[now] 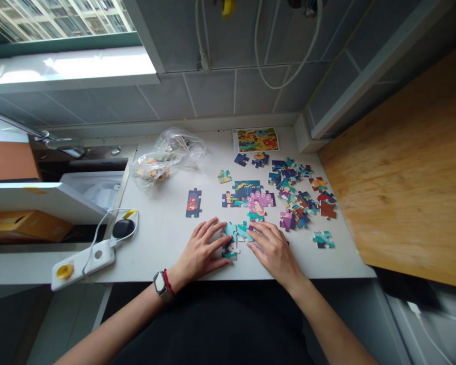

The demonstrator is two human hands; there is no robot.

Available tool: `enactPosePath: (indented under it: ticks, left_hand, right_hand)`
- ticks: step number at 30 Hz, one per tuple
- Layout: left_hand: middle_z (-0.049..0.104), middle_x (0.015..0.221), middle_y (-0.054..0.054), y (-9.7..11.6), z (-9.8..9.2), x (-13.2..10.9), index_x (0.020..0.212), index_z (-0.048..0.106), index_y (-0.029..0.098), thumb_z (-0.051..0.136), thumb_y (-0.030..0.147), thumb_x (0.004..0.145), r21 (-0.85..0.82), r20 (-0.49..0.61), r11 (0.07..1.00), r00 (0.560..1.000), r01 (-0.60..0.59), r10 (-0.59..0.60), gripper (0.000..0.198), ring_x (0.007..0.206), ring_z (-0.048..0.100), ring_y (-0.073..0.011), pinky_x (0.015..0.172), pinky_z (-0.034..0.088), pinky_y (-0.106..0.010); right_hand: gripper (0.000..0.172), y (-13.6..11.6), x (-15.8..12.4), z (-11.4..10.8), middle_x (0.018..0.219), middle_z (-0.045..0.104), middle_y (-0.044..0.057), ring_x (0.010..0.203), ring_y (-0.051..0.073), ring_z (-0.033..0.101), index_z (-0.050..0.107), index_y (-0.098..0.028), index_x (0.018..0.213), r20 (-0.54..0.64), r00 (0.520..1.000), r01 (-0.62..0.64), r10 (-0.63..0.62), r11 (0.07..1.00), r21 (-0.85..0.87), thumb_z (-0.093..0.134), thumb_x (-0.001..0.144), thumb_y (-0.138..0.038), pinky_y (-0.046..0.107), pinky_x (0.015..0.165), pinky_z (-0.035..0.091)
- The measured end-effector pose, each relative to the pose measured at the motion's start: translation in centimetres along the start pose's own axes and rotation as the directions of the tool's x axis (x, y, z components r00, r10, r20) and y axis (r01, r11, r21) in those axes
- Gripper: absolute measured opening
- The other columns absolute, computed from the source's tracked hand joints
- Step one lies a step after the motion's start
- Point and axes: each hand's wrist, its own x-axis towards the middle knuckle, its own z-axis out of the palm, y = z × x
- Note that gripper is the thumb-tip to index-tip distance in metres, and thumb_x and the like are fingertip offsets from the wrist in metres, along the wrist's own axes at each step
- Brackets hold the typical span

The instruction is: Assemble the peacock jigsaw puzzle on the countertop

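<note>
My left hand (203, 251) lies flat on the white table (155, 238), its fingertips against a teal jigsaw piece (230, 229). My right hand (273, 251) rests just to the right, fingers on another teal piece (243, 233). Neither hand visibly lifts a piece. Beyond them sits a joined puzzle section with a peacock (251, 198). A loose heap of colourful pieces (296, 192) lies to the right. A lone piece (193, 203) lies to the left, and a picture card (256, 140) stands near the wall.
A crumpled clear plastic bag (163, 159) holds more pieces at the table's back left. A white charger with a cable (85, 261) and a black earbud case (123, 228) sit by the left edge. A wooden board (399, 167) lies to the right, and tiled wall rises behind.
</note>
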Motion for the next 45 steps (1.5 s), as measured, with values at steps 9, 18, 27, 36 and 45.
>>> enactPosePath:
  ticks: [9, 18, 27, 36, 45]
  left_hand:
    - [0.056, 0.158, -0.011, 0.3, -0.2, 0.5, 0.137, 0.069, 0.030, 0.073, 0.061, 0.093, -0.009, -0.004, 1.000, 1.000, 0.009, -0.009, 0.055, 0.152, 0.042, -0.0388, 0.121, 0.038, -0.057]
    - [0.056, 0.158, -0.010, 0.2, -0.3, 1.2, 0.139, 0.068, 0.030, 0.073, 0.058, 0.093, -0.036, -0.021, 0.999, 0.999, -0.033, 0.032, 0.054, 0.151, 0.043, -0.0375, 0.121, 0.037, -0.055]
    - [0.055, 0.158, -0.010, 1.2, 0.6, 2.4, 0.140, 0.067, 0.030, 0.070, 0.059, 0.095, -0.060, -0.022, 0.997, 0.998, -0.058, 0.057, 0.054, 0.152, 0.043, -0.0369, 0.123, 0.034, -0.056]
    - [0.051, 0.158, -0.013, 2.1, 1.0, 3.7, 0.148, 0.061, 0.029, 0.068, 0.059, 0.096, -0.045, 0.018, 0.998, 0.999, -0.041, 0.041, 0.061, 0.153, 0.039, -0.0381, 0.124, 0.033, -0.058]
    - [0.051, 0.153, -0.015, 2.7, 0.7, 4.3, 0.151, 0.058, 0.029, 0.072, 0.056, 0.093, -0.064, 0.034, 0.998, 0.999, -0.003, 0.005, 0.066, 0.154, 0.036, -0.0393, 0.125, 0.032, -0.059]
  right_hand:
    - [0.031, 0.4, 0.4, 0.0, 0.126, 0.074, 0.010, 0.119, 0.030, 0.068, 0.075, -0.029, 0.128, -0.006, 1.000, 0.017, -0.017, 0.999, 0.035, 0.070, 0.098, -0.019, 0.050, 0.099, 0.062]
    - [0.024, 0.9, 0.8, -1.1, 0.118, 0.074, 0.012, 0.110, 0.029, 0.068, 0.074, -0.021, 0.121, -0.025, 0.994, 0.104, -0.102, 0.992, 0.071, 0.073, 0.097, -0.019, 0.047, 0.092, 0.064]
    - [0.021, 2.3, 0.4, -2.7, 0.119, 0.075, 0.011, 0.108, 0.028, 0.069, 0.076, -0.021, 0.118, 0.027, 0.992, 0.121, -0.122, 0.992, 0.026, 0.075, 0.096, -0.021, 0.046, 0.092, 0.063]
    - [0.025, 2.9, 0.8, -3.6, 0.122, 0.072, 0.013, 0.112, 0.029, 0.066, 0.076, -0.019, 0.123, 0.112, 0.987, 0.128, -0.117, 0.987, -0.095, 0.069, 0.099, -0.020, 0.050, 0.100, 0.058]
    - [0.033, 2.5, 1.0, -3.7, 0.133, 0.066, 0.016, 0.124, 0.034, 0.059, 0.074, -0.020, 0.131, 0.139, 0.989, 0.074, -0.046, 0.977, -0.200, 0.067, 0.099, -0.025, 0.054, 0.106, 0.054]
